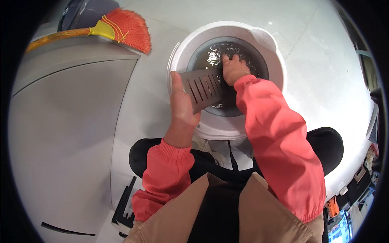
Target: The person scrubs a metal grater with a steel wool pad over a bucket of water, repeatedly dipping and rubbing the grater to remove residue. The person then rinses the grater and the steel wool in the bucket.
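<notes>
My left hand grips one end of a grey slotted box or tray, its thumb along the near end and the fingers hidden beneath. The piece is tilted over a white plastic basin, with its far end by the water. Dark, rippling water lies in the basin. My right hand is palm down at the water, fingers apart, some fingertips wet or under the surface. It is beside the far end of the slotted piece; whether they touch is hidden. Nothing shows in its grasp. Coral-red sleeve covers are on both forearms.
A light grey cabinet stands to the left, with a red-bristled broom lying across its far end. Behind the broom is a dark bucket. Pale tiled floor surrounds the basin. Assorted items, one orange, crowd the right edge.
</notes>
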`<state>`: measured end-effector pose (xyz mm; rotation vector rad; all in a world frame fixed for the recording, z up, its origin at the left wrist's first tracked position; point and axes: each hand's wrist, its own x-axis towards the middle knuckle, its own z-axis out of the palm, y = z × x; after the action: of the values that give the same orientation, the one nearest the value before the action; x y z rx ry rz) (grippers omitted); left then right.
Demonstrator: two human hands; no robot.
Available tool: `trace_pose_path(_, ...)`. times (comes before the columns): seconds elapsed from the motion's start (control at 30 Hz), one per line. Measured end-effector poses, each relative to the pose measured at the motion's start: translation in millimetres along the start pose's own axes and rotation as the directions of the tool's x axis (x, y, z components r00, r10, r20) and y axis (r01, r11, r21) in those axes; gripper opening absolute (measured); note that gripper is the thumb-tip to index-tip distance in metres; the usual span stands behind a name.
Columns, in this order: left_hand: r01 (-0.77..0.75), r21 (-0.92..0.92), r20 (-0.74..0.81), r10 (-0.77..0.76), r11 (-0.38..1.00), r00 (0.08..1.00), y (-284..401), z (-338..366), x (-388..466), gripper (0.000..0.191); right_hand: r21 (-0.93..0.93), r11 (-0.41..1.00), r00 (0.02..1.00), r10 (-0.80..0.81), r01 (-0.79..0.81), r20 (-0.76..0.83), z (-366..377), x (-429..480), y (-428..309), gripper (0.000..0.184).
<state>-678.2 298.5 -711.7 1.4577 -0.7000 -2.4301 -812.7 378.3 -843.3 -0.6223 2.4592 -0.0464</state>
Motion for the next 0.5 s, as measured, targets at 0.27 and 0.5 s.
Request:
trace_pose_path(0.27, 0.045, -0.127, 0.078, -0.035, 0.991, 0.996, 4, -7, 7, 0.054, 0.646, 0.523, 0.829, -0.283, 0.555, -0.483, -62, -99, -44, 0.027)
trace_pose_path(0.5, 0.097, 0.004, 0.002, -0.097, 0.995, 0.995, 7, 2, -4, 0.066, 0.598, 0.758, 0.933, -0.038, 0.260, -0.358, -39, -88, -60, 0.024)
